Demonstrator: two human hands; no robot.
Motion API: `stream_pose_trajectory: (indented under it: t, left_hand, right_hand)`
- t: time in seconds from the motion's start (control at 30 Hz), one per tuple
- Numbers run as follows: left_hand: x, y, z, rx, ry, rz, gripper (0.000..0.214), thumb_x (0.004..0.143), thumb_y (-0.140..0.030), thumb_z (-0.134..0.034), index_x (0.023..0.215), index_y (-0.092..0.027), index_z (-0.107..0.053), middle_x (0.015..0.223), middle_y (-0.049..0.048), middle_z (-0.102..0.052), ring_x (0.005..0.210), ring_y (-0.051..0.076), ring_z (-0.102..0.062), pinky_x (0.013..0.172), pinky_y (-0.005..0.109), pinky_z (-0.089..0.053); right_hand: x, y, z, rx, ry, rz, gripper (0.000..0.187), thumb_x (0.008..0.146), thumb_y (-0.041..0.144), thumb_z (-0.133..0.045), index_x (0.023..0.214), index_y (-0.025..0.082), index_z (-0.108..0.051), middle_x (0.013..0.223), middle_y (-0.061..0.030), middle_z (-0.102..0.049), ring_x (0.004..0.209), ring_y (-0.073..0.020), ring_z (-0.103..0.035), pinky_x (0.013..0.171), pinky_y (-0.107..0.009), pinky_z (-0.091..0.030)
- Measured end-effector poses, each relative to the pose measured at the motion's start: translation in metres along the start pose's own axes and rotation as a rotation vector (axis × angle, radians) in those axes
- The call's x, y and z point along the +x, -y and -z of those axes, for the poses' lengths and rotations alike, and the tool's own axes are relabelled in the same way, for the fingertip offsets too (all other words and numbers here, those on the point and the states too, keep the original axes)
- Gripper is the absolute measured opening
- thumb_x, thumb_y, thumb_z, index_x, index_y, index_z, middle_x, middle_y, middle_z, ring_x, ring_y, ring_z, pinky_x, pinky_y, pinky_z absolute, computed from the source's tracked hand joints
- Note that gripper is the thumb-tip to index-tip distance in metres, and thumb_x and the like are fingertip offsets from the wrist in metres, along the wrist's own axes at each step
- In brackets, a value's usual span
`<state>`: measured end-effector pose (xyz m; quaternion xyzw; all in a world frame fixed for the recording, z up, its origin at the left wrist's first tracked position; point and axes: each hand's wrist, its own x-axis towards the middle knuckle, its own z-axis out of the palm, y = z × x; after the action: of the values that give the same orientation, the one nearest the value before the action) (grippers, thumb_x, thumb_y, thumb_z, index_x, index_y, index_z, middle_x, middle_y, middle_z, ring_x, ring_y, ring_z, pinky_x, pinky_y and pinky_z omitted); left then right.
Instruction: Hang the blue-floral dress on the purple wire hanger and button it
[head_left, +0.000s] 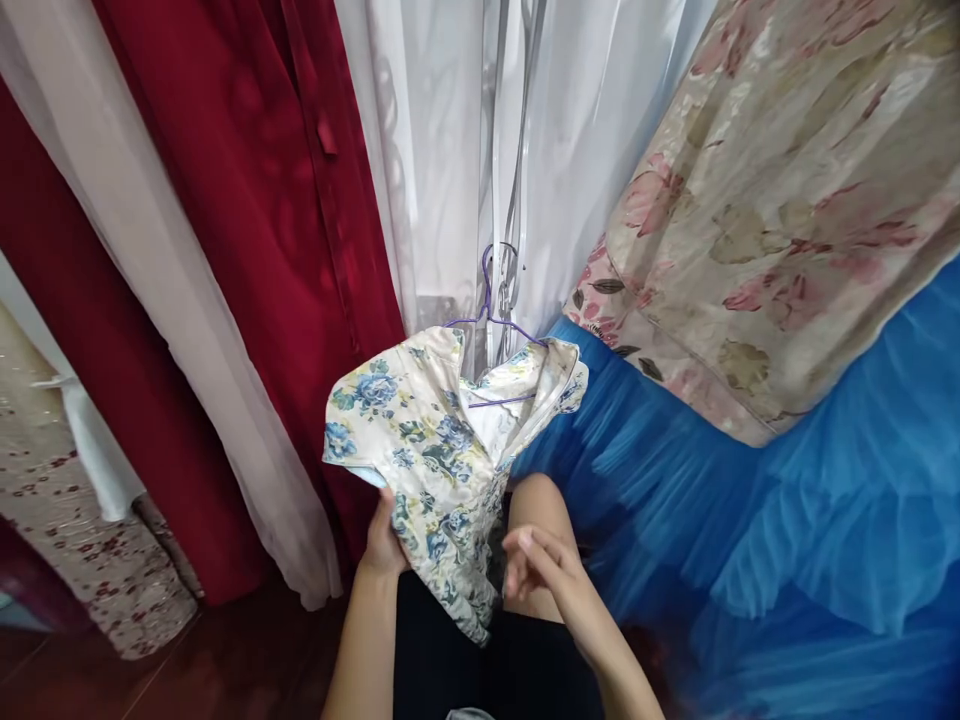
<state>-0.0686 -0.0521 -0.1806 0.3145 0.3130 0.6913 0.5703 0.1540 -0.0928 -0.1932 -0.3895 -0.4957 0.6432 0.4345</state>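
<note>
A cream blouse (439, 450) with blue and yellow flowers hangs at the centre on a purple wire hanger (487, 300). Its neckline gapes open, showing a pale lining. At the blouse's left side, below the sleeve, my left hand (385, 540) grips the fabric edge, thumb in front and fingers hidden behind. To the right of the lower part, my right hand (544, 565) is raised over my knee with fingers loosely bent and apart, nothing visible in it. The blouse's lower end hangs down between my legs.
White straps (496, 150) run down to the hanger hook in front of white cloth (442, 130). Dark red drapes (247, 250) hang on the left. On the right are a pink-flowered cloth (787, 230) and ruffled blue fabric (810, 520). Reddish floor (225, 660) shows below.
</note>
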Motion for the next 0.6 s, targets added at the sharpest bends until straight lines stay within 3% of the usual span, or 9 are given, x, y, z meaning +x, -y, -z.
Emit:
stream_pose_trajectory:
  t: [0.1, 0.23, 0.33, 0.4, 0.5, 0.53, 0.6]
  left_hand:
    - [-0.006, 0.007, -0.007, 0.144, -0.054, 0.08, 0.069, 0.063, -0.036, -0.09, 0.125, -0.018, -0.067, 0.116, 0.0092, -0.075, 0.12, 0.034, -0.065, 0.103, 0.043, -0.052]
    - [-0.005, 0.017, -0.011, 0.213, -0.07, 0.059, 0.058, 0.071, -0.029, -0.084, 0.125, -0.018, -0.066, 0.12, 0.0088, -0.074, 0.121, 0.03, -0.065, 0.105, 0.039, -0.05]
    - [0.009, 0.021, 0.004, 0.268, -0.209, -0.022, 0.047, 0.073, -0.03, -0.081, 0.116, -0.018, -0.067, 0.116, 0.0107, -0.073, 0.118, 0.03, -0.065, 0.102, 0.041, -0.05]
    - [0.019, 0.024, 0.017, 0.372, -0.405, -0.203, 0.043, 0.075, -0.031, -0.079, 0.114, -0.018, -0.065, 0.115, 0.0108, -0.07, 0.114, 0.029, -0.065, 0.1, 0.042, -0.05]
    - [0.021, 0.03, 0.024, 0.544, -0.668, -0.654, 0.049, 0.075, -0.028, -0.078, 0.119, -0.02, -0.056, 0.122, 0.0104, -0.06, 0.114, 0.026, -0.059, 0.099, 0.041, -0.048]
    - [0.016, 0.034, 0.021, 0.593, -0.682, -0.793, 0.05, 0.076, -0.027, -0.077, 0.12, -0.021, -0.053, 0.124, 0.0105, -0.057, 0.116, 0.025, -0.057, 0.1, 0.041, -0.047]
    - [0.0, 0.045, 0.01, 0.688, -0.516, -0.946, 0.045, 0.081, -0.025, -0.073, 0.121, -0.021, -0.052, 0.127, 0.0112, -0.054, 0.12, 0.026, -0.054, 0.104, 0.042, -0.044]
  right_hand:
    - [0.035, 0.018, -0.009, -0.195, -0.141, 0.131, 0.041, 0.096, 0.06, -0.056, 0.09, 0.02, -0.059, 0.069, -0.0009, -0.063, 0.059, -0.0166, -0.057, 0.057, -0.028, -0.041]
    - [0.054, 0.031, -0.022, -0.263, -0.124, 0.297, 0.046, 0.099, 0.052, -0.053, 0.067, 0.021, -0.051, 0.06, 0.002, -0.049, 0.057, -0.0139, -0.045, 0.057, -0.027, -0.034]
    - [0.044, 0.027, -0.026, -0.208, -0.183, 0.3, 0.041, 0.098, 0.049, -0.056, 0.069, 0.019, -0.057, 0.057, 0.0038, -0.043, 0.055, -0.0126, -0.039, 0.054, -0.027, -0.028]
    - [0.034, 0.021, -0.027, -0.167, -0.261, 0.278, 0.041, 0.096, 0.049, -0.057, 0.07, 0.017, -0.061, 0.054, 0.0044, -0.042, 0.053, -0.0119, -0.036, 0.053, -0.027, -0.026]
    - [0.027, 0.015, -0.034, -0.13, -0.289, 0.24, 0.042, 0.094, 0.048, -0.059, 0.066, 0.017, -0.061, 0.05, 0.004, -0.043, 0.05, -0.0113, -0.036, 0.051, -0.026, -0.026]
    - [0.026, 0.015, -0.038, -0.124, -0.263, 0.226, 0.042, 0.094, 0.048, -0.06, 0.066, 0.017, -0.061, 0.049, 0.0037, -0.045, 0.049, -0.0112, -0.038, 0.051, -0.026, -0.027]
    - [0.027, 0.015, -0.048, -0.101, -0.19, 0.206, 0.041, 0.093, 0.048, -0.06, 0.067, 0.017, -0.061, 0.049, 0.0033, -0.047, 0.048, -0.0112, -0.04, 0.051, -0.026, -0.029]
